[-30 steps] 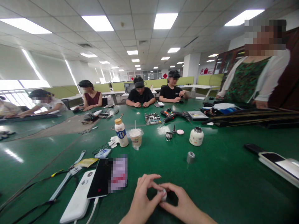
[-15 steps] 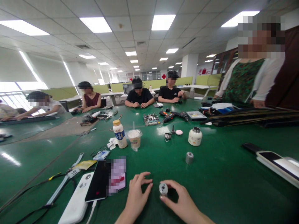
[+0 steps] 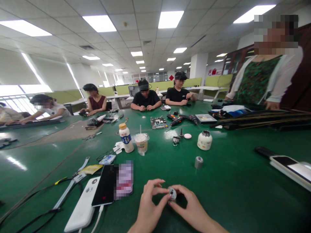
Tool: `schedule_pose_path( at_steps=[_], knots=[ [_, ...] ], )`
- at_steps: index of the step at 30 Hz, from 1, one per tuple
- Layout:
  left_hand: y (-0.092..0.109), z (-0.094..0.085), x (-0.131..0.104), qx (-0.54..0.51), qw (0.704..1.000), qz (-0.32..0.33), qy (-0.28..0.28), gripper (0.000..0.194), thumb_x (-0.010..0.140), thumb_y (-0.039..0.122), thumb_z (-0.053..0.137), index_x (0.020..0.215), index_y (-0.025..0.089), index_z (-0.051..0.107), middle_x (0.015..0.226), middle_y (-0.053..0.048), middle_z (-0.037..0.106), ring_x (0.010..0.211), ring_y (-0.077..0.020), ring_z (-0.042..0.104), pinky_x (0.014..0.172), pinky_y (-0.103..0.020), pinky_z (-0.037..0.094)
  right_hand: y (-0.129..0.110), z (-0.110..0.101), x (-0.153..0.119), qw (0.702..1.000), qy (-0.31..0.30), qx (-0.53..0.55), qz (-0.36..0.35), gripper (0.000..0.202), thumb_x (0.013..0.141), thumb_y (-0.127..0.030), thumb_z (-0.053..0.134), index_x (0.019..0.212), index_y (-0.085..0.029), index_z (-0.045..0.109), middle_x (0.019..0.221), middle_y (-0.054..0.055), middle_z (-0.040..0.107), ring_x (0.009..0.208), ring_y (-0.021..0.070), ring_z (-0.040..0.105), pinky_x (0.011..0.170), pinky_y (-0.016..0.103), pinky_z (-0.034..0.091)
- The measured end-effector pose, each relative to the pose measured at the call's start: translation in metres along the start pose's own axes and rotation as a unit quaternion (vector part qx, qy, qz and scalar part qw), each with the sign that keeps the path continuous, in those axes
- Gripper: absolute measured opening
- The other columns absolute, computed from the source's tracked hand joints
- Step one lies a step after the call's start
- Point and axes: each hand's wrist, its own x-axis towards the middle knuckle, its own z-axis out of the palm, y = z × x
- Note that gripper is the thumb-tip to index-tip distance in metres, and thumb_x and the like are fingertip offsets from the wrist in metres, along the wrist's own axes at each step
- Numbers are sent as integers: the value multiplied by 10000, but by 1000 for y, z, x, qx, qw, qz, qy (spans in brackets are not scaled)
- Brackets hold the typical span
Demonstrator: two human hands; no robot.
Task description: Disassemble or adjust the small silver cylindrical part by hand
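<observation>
A small silver metal cylinder (image 3: 173,194) with a dark hole in its end face is between my two hands, low over the near part of the green table. My right hand (image 3: 191,207) pinches it from the right between thumb and fingers. From the left, the thumb and index fingertips of my left hand (image 3: 152,202) meet at its edge; the other fingers are bent above. Farther off, a second silver cylinder (image 3: 198,162) stands upright on the table, touched by neither hand.
Left of my hands lie a phone (image 3: 104,187), a white power bank (image 3: 84,204) with a cable, and a strap (image 3: 70,186). Beyond stand a bottle (image 3: 126,139), a lidded drink cup (image 3: 141,144) and a cream flask (image 3: 204,141). Power drills (image 3: 178,119) and several people are across the table.
My left hand has moved right, from apart to touching the silver cylinder in my right hand. The cylinder's end face has tilted slightly. The view has shifted a little.
</observation>
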Motion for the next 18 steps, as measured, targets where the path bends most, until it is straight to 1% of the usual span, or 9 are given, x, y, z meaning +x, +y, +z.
schedule_pose_path(
  at_steps=[2, 5, 10, 15, 18],
  knots=[
    [2, 1, 0, 0, 1000, 0, 1, 367, 775, 234, 773, 1096, 249, 594, 843, -8, 787, 905, -260, 711, 859, -424, 524, 0, 0, 0, 1000, 1, -2, -1, 255, 793, -226, 681, 1047, -226, 663, 1049, 48, 708, 987, 242, 645, 895, 346, 492],
    [1, 1, 1, -12, 1000, -6, 3, 363, 782, 224, 763, 1098, 252, 586, 865, -3, 788, 908, -257, 711, 865, -425, 519, -1, -1, 0, 1000, -4, -2, -1, 261, 794, -230, 679, 1055, -225, 663, 1041, 50, 709, 977, 245, 647, 882, 343, 497],
    [1, 3, 5, -2, 1000, -7, -9, 375, 760, 186, 766, 1087, 252, 595, 857, -4, 784, 921, -266, 700, 879, -434, 495, -1, 0, 1, 1000, 4, 3, -3, 255, 789, -213, 677, 1043, -229, 663, 1023, 42, 711, 960, 237, 648, 866, 331, 499],
    [11, 7, 9, 0, 999, -15, -31, 417, 759, 134, 744, 1117, 254, 566, 844, 3, 784, 931, -267, 690, 892, -448, 473, 2, 2, 0, 1000, 6, 8, -9, 274, 782, -195, 668, 1054, -229, 658, 1021, 36, 708, 953, 229, 647, 853, 316, 501],
    [16, 10, 9, 6, 999, -16, -36, 393, 780, 122, 714, 1113, 255, 551, 827, 11, 782, 934, -261, 685, 912, -461, 463, 5, 3, 0, 1000, 4, 5, -10, 285, 783, -190, 658, 1066, -225, 656, 1036, 42, 705, 965, 231, 645, 865, 324, 497]
  ],
)
